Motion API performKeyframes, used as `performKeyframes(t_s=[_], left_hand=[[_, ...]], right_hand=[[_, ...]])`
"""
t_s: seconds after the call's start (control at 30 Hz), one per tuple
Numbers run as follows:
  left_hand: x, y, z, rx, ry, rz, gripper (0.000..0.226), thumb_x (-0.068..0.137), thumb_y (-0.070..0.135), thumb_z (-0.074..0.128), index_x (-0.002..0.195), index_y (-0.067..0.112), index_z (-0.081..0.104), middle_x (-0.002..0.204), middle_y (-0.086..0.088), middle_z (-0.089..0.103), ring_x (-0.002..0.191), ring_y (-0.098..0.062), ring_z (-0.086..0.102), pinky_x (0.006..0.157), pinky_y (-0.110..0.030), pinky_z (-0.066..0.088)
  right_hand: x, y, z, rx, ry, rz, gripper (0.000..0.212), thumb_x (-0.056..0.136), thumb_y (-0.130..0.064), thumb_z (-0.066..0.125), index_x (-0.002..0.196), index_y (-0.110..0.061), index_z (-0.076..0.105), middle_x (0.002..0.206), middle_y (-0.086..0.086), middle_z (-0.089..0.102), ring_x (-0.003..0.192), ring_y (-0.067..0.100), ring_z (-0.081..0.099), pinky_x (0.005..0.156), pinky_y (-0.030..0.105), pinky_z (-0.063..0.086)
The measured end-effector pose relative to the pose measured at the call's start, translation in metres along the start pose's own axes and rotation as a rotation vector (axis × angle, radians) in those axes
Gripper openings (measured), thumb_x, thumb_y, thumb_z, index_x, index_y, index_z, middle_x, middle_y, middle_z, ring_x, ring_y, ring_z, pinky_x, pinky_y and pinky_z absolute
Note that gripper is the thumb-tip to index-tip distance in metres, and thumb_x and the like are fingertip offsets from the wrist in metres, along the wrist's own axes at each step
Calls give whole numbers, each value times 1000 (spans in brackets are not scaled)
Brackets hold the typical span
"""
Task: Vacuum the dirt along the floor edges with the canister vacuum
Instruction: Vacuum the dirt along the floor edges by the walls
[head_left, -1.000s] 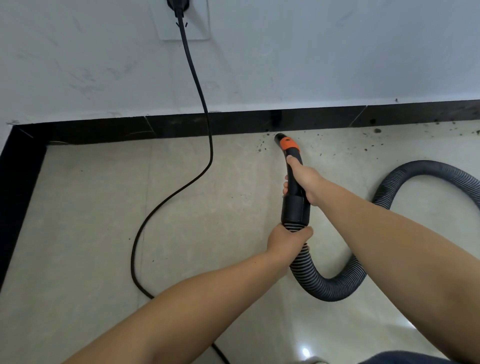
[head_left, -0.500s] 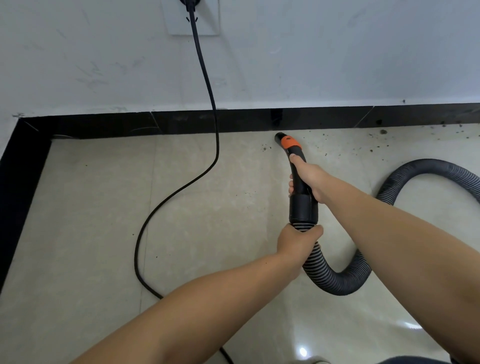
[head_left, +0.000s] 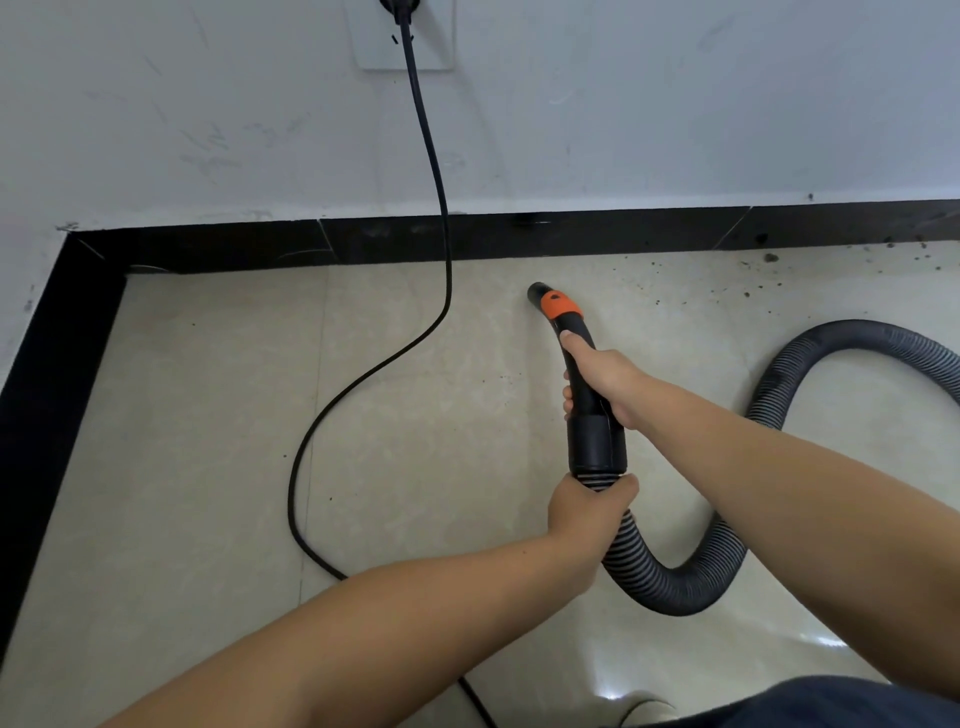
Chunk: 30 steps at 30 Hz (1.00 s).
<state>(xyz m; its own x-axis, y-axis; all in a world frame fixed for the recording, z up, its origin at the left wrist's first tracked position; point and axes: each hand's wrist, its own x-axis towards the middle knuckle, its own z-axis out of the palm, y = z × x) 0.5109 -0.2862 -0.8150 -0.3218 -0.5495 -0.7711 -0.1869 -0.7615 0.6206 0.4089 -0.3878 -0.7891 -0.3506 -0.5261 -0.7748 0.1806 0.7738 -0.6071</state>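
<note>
The black vacuum nozzle (head_left: 551, 302), with an orange band, points down at the beige tiled floor a short way in front of the black baseboard (head_left: 571, 236). My right hand (head_left: 602, 376) grips the curved black handle just behind the orange band. My left hand (head_left: 589, 506) is closed around the ribbed grey hose (head_left: 675, 587) where it joins the handle. Dark dirt specks (head_left: 769, 260) lie scattered along the baseboard to the right of the nozzle. The canister itself is out of view.
A black power cord (head_left: 436, 171) runs from a wall socket (head_left: 402, 36) down across the floor left of the nozzle and passes under my left arm. The hose loops off to the right edge. The baseboard turns a corner at the far left (head_left: 57, 338).
The nozzle has drawn back a little from the baseboard, and the specks that lay by its tip are gone. Both hands keep the same grip.
</note>
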Motion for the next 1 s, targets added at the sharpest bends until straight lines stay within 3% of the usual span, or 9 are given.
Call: performKeyframes(t_s=[0.07,0.23,0.4,0.53,0.67,0.8,1.0], left_hand=[[3,5,-4,13,-10,-1,32,60,34,66,88,19,59,85,-15,69,80,-30,69,82,-47,58],[10,10,-10,61,-63,-6,14,78,22,67,86,17,58,81,-12,65,72,-27,65,81,-45,57],[7,4,-6,163,-103,-10,20,72,27,68,87,17,58,83,-13,66,78,-30,67,84,-45,58],[10,8,-4,315,-219,-26,14,79,25,68,87,21,57,85,-8,64,84,-27,66,84,-40,55],[13,18,6,392,-285,-10,12,80,22,68,83,21,56,80,-6,62,78,-25,62,80,-37,55],[16,20,16,390,-286,-5,13,81,22,68,85,19,56,78,-7,62,69,-23,62,75,-34,55],[23,17,22,324,-196,7,14,79,25,69,84,20,57,83,-8,64,84,-28,66,87,-45,57]], right_hand=[[2,-3,1,13,8,-1,45,93,-50,55,98,-5,49,63,10,56,44,22,55,57,32,54],[4,-3,-4,84,41,11,46,93,-50,55,102,-6,49,61,9,57,43,20,55,52,29,53],[1,10,-16,136,117,26,46,94,-50,54,102,-5,49,63,9,56,45,20,55,48,26,51],[-1,28,-41,293,256,55,44,95,-49,52,102,-6,48,64,10,56,49,22,55,54,31,53],[-3,33,-62,441,332,62,42,96,-47,52,105,-7,47,66,10,53,50,21,52,51,28,51],[2,29,-72,450,315,59,43,96,-48,53,106,-7,48,64,9,53,48,20,52,49,25,51],[15,19,-69,343,222,34,44,94,-48,55,105,-6,49,64,9,56,47,20,55,53,29,53]])
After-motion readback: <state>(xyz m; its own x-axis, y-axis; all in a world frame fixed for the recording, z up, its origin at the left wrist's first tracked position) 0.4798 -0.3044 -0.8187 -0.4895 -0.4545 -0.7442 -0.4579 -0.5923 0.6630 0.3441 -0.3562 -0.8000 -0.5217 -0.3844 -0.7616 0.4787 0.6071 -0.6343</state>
